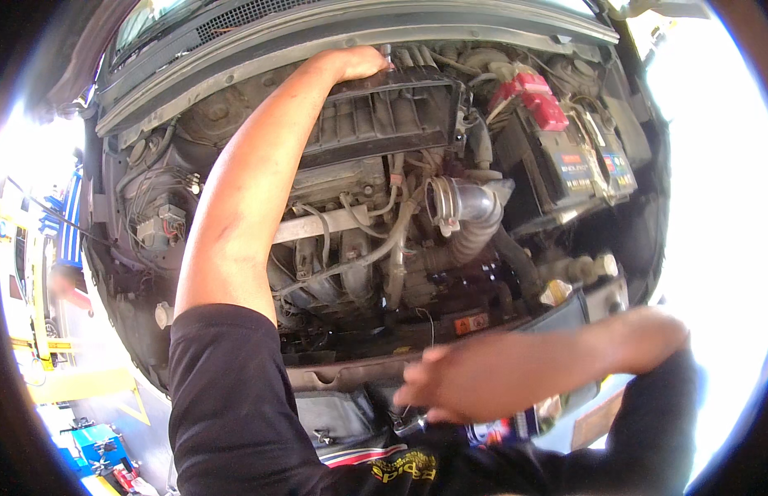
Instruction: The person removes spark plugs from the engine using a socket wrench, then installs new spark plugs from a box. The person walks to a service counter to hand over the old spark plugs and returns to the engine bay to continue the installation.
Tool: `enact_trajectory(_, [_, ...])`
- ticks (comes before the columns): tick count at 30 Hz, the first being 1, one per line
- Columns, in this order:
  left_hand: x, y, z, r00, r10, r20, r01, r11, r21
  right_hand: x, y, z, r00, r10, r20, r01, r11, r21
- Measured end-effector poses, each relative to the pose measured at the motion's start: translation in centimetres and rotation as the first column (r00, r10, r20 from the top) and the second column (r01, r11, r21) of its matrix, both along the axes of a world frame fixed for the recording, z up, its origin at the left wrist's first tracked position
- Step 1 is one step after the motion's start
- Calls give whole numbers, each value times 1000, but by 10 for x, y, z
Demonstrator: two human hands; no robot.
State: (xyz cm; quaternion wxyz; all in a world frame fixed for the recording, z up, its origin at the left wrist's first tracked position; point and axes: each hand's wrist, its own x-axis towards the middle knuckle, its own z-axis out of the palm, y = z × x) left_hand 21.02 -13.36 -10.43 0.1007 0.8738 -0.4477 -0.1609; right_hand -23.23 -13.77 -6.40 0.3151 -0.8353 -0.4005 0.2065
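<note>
Under the raised hood, my left hand (361,63) reaches to the far side of the engine bay. It is closed at the back edge of a black ribbed plastic housing (384,116), beside a small metal cylinder (388,54). Its fingertips are mostly hidden, so I cannot make out what they grip. My right hand (483,376) is smeared by motion in front of the bay's near edge. Its fingers look apart, with nothing plainly held. Behind it, a corrugated intake hose (475,215) with a metal clamp stands with its mouth uncovered.
At the right sits a black battery (557,165) with a red terminal cover (530,97). A silver rail (322,225) and hoses cross the engine's middle. The front crossmember (334,376) runs along the near side. Blue tool cases (98,446) lie on the floor at the lower left.
</note>
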Motion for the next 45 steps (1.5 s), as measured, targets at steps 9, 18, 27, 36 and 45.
enact_trajectory(9, [-13, 12, 14, 999, -29, -21, 28, 999, -22, 184, -122, 66, 503, -666, 551, 735, 665, 132])
enact_trajectory(18, [-2, 21, 9, 1000, -13, -11, 13, 1000, -2, 294, -122, 12, 647, -762, 21, 752, 633, -185])
enact_trajectory(27, [-21, 17, 10, 994, 47, -102, -60, 990, -126, 335, -158, -28, 612, -791, -16, 789, 612, -53])
enact_trajectory(36, [1, 15, 3, 996, 54, -77, -53, 998, 16, 370, -176, -60, 493, -858, 143, 866, 500, 22])
enact_trajectory(45, [-9, 14, 4, 995, 81, -57, -86, 993, -78, 361, -175, -59, 514, -829, 221, 842, 536, 52])
